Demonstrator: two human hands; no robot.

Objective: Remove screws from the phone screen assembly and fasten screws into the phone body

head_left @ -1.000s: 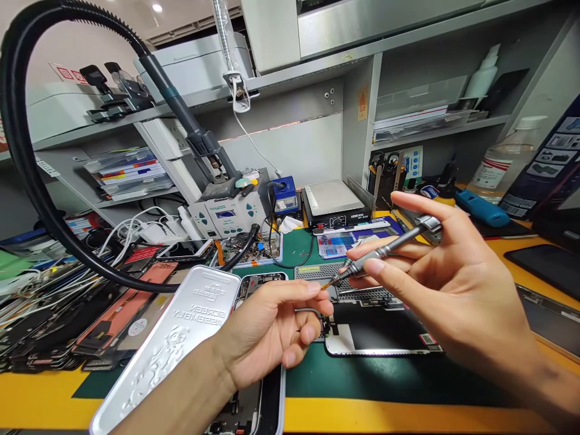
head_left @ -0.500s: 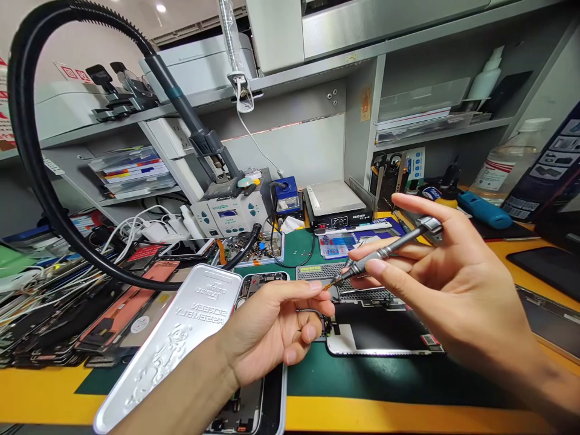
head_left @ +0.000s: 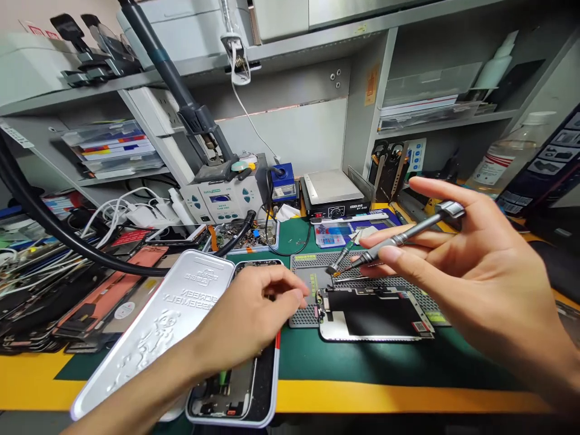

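Note:
My right hand (head_left: 457, 260) grips a grey screwdriver (head_left: 399, 238) whose tip points down and left, over the perforated metal mat (head_left: 299, 261). My left hand (head_left: 254, 314) is closed, thumb and fingertips together, above an open white tin (head_left: 272, 386); whatever it may hold is too small to make out. Inside the tin lies an opened phone (head_left: 244, 386), partly hidden by my left hand and forearm. A phone screen assembly (head_left: 376, 317) lies black side up at the mat's front edge. Behind the screwdriver tip, a thin tool (head_left: 342, 257) rests on the mat.
The embossed silver lid (head_left: 154, 338) leans beside the tin. Stacked phone parts (head_left: 104, 290) lie at the left. A hot air station (head_left: 222, 199), a heating plate (head_left: 335, 193) and a parts tray (head_left: 244, 237) stand behind. A black hose (head_left: 67, 232) arcs at the left.
My left hand has left the screwdriver tip, moving left and turning palm down. The screwdriver has shifted slightly up and right with my right hand. The view has shifted too.

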